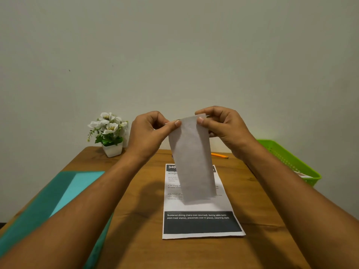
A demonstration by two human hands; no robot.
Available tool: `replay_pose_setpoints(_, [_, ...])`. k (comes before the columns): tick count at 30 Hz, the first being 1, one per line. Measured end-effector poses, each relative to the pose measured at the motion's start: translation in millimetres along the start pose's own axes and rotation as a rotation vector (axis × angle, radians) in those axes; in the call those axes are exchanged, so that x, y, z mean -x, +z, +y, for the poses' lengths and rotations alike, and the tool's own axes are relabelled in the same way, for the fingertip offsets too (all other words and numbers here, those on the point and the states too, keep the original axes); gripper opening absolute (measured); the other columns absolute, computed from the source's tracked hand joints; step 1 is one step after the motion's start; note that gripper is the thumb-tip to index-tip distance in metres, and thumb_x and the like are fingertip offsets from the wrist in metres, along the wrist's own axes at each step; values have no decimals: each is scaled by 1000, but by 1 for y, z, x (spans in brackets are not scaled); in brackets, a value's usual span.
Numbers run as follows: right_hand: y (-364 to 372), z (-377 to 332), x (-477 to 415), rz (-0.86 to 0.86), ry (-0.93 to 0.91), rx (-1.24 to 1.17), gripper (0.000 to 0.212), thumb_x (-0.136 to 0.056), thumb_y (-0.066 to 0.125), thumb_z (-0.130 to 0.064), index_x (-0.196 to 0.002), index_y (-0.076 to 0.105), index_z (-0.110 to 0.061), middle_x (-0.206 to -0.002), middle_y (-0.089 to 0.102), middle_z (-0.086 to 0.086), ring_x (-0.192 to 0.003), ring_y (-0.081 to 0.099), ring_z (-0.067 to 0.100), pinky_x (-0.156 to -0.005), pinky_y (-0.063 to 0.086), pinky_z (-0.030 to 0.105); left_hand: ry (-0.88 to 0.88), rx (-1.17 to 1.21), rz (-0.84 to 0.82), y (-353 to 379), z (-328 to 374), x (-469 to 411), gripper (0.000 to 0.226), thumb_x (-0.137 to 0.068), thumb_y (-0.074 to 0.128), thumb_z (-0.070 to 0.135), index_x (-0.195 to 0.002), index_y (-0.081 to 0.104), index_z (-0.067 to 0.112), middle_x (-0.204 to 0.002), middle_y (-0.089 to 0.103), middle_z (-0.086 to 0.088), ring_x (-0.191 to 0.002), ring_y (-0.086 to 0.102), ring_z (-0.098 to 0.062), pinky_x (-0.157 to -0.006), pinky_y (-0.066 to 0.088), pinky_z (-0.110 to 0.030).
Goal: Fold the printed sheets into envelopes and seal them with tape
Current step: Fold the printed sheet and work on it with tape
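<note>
Wooden table (136, 239), printed sheet (202, 222) at 6 o'clock; folded paper (191, 162) was pinched up top by left hand (147, 133) & right hand (223, 127), prob. for crease check.

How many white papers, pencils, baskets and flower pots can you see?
Papers: 2, the folded paper and the printed sheet
Pencils: 1, the orange pencil
Baskets: 1, the green basket (contents unclear)
Flower pots: 1, the flower pot
Total: 5
</note>
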State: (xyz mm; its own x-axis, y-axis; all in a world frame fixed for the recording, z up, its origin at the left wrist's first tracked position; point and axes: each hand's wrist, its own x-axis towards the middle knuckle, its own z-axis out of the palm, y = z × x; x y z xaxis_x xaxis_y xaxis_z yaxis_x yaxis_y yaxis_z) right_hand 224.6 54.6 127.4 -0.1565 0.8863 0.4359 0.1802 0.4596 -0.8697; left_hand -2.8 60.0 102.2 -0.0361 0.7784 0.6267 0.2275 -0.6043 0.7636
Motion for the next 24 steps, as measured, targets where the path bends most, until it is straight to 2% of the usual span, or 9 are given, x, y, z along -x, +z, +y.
replay_pose_setpoints(2, [1, 10, 4, -131, 98, 32, 17, -95, 73, -12, -112, 71, -10, -81, 72, 5, -84, 70, 15, -72, 53, 28, -93, 63, 49, -6, -5, 4, 29, -83, 83, 32, -70, 66, 13, -74, 71, -11, -69, 67, -26, -55, 54, -31])
replay_pose_setpoints(4, [6, 24, 9, -203, 142, 81, 10, -95, 73, -8, -105, 73, -8, -90, 76, 10, -85, 73, 20, -76, 54, 31, -157, 77, 71, -14, -12, 11, 28, -84, 82, 31, -70, 66, 13, -74, 71, -9, -68, 67, -18, -56, 53, -26])
replay_pose_setpoints(8, [22, 44, 8, -136, 155, 128, 6, -93, 74, -8, -98, 76, -10, -87, 77, 10, -80, 74, 28, -78, 59, 40, -256, 9, -17, -35, -29, 31, 28, -90, 76, 31, -76, 70, 7, -70, 70, -6, -65, 63, -12, -58, 53, -26])
replay_pose_setpoints(10, [31, 52, 4, -134, 155, 220, 6, -91, 76, -13, -97, 77, -16, -84, 77, 5, -78, 74, 27, -77, 59, 42, -337, -70, -116, -50, -41, 43, 24, -93, 73, 30, -80, 73, 10, -74, 72, -3, -67, 64, -11, -63, 53, -28])
replay_pose_setpoints(13, [49, 72, 0, -164, 171, 352, 10, -89, 76, -14, -96, 76, -20, -70, 67, -9, -66, 63, 8, -68, 51, 31, -419, -261, -282, -69, -61, 60, 21, -97, 67, 30, -82, 74, 15, -80, 75, 0, -78, 68, -15, -70, 54, -32])
replay_pose_setpoints(15, [65, 87, 0, -190, 171, 435, 11, -87, 76, -16, -96, 77, -22, -70, 64, -11, -67, 60, 8, -67, 50, 31, -434, -400, -355, -74, -73, 71, 25, -98, 65, 32, -80, 73, 16, -77, 73, 0, -79, 68, -17, -72, 57, -32])
replay_pose_setpoints(18, [84, 110, 2, -228, 194, 467, 11, -85, 77, -15, -95, 76, -20, -75, 64, -7, -71, 59, 12, -73, 52, 39, -451, -579, -412, -76, -91, 84, 30, -99, 63, 36, -75, 66, 18, -75, 68, 0, -75, 65, -16, -71, 56, -34])
replay_pose_setpoints(21, [96, 128, 7, -246, 226, 476, 11, -87, 76, -11, -97, 76, -17, -78, 64, -3, -70, 56, 9, -70, 45, 31, -432, -766, -463, -77, -107, 94, 34, -98, 61, 47, -75, 62, 22, -74, 64, 1, -72, 62, -14, -71, 57, -36])
replay_pose_setpoints(24, [103, 141, 11, -266, 246, 523, 14, -89, 75, -12, -95, 74, -24, -81, 65, -8, -75, 59, 9, -74, 48, 32, -382, -869, -460, -75, -117, 105, 38, -95, 62, 53, -72, 60, 23, -67, 62, 6, -67, 60, -9, -67, 57, -34])
